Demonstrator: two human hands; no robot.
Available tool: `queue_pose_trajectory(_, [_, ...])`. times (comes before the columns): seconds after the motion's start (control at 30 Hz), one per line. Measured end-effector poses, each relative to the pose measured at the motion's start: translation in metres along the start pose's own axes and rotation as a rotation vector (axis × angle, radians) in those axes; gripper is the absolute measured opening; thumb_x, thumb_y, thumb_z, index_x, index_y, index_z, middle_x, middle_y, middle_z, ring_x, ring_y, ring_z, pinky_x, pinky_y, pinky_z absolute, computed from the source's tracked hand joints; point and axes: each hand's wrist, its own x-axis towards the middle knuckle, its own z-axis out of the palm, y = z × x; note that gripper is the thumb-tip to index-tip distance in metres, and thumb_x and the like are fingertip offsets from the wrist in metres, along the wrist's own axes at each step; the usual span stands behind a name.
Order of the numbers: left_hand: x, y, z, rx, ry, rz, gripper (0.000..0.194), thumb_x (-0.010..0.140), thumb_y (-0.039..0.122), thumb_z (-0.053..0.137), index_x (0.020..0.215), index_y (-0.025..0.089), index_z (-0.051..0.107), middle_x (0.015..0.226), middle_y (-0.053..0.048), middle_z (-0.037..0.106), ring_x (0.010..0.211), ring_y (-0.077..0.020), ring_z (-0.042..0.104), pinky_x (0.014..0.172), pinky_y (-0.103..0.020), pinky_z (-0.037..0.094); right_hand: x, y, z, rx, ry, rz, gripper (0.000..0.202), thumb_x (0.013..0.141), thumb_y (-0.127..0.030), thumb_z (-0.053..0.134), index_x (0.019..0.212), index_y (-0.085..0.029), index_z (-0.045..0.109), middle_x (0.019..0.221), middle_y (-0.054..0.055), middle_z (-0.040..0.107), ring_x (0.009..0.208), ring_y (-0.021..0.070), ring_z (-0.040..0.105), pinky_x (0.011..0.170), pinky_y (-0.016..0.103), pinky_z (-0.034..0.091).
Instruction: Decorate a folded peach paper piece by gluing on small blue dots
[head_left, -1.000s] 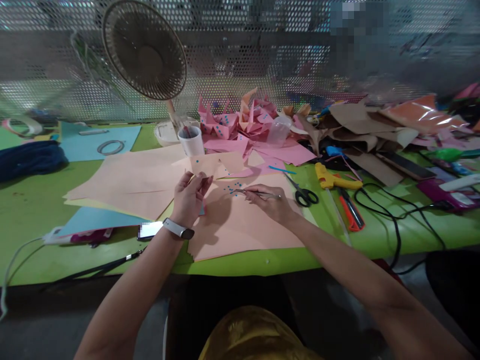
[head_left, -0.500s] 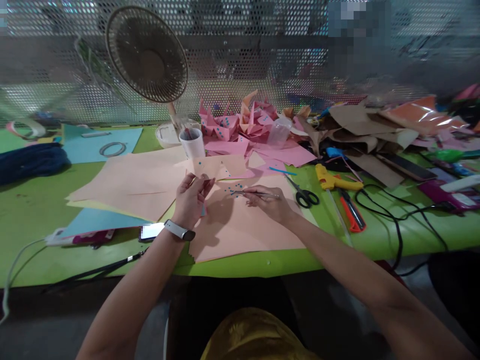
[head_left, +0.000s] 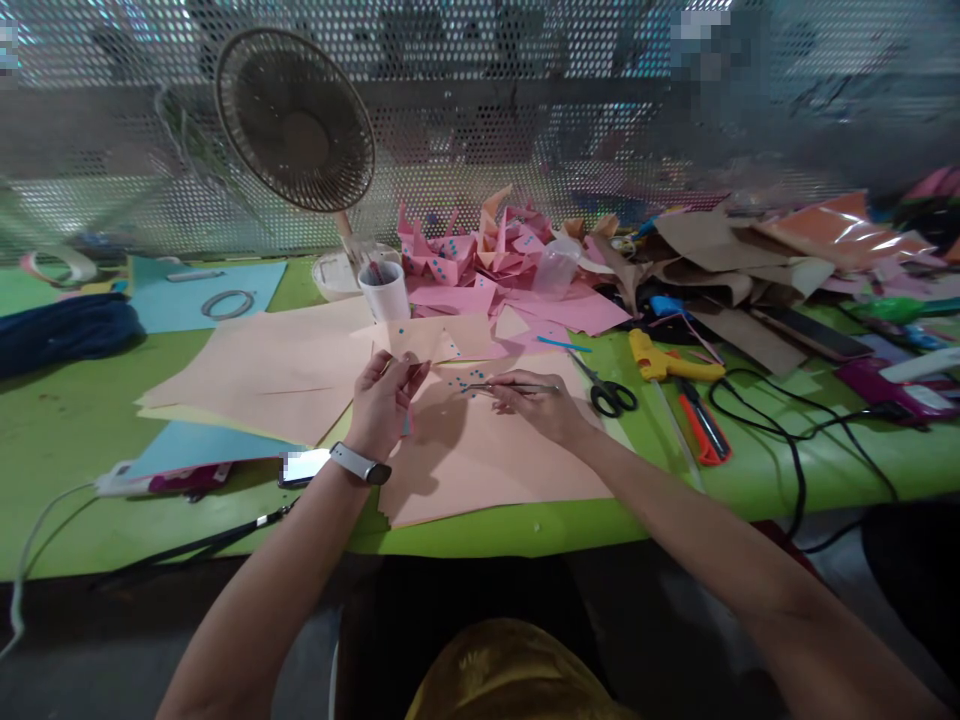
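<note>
My right hand (head_left: pixel 536 402) is closed around slim metal tweezers (head_left: pixel 517 388). Their tips point left, down among several small blue dots (head_left: pixel 471 378) on a peach paper sheet (head_left: pixel 502 460). Just left of them, my left hand (head_left: pixel 386 390), with a watch on its wrist, pinches the lower edge of a folded peach paper piece (head_left: pixel 427 336). A few blue dots show on that piece. Part of its lower edge is hidden behind my fingers.
Black-handled scissors (head_left: pixel 613 398), a yellow glue gun (head_left: pixel 664 357) and an orange cutter (head_left: pixel 703 425) lie to the right. A white cup (head_left: pixel 386 297) and a fan (head_left: pixel 296 125) stand behind. Folded pink papers (head_left: pixel 442 258) are heaped at the back. A phone (head_left: pixel 304 466) lies left.
The camera view has tilted slightly. My hands, the tweezers and the folded paper stay almost where they were; the tweezer tips remain among the blue dots.
</note>
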Motion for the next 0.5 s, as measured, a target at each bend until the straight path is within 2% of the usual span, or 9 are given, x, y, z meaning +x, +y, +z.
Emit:
queue_pose_trajectory(0.27, [-0.0008,0.0,0.0004,0.003,0.002,-0.007,0.027,0.064,0.012,0.078,0.069,0.018,0.052,0.071,0.002,0.066,0.071,-0.0093,0.065,0.09,-0.032,0.054,-0.0009,0.0016,-0.0002,-0.05,-0.007,-0.025,0.035,0.076,-0.049,0.07,0.093,-0.018,0.073,0.088,0.005,0.074,0.065,0.0178,0.071,0.065,0.035,0.064])
queue_pose_trajectory(0.5, [0.0025,-0.003,-0.0037,0.004,0.012,-0.019,0.027,0.064,0.009,0.078,0.072,0.018,0.054,0.071,0.002,0.067,0.074,-0.0101,0.067,0.088,-0.031,0.056,0.0001,0.0053,0.0009,-0.033,-0.003,-0.025,0.035,0.077,-0.048,0.07,0.094,-0.019,0.073,0.09,0.006,0.075,0.077,0.021,0.073,0.078,0.04,0.063])
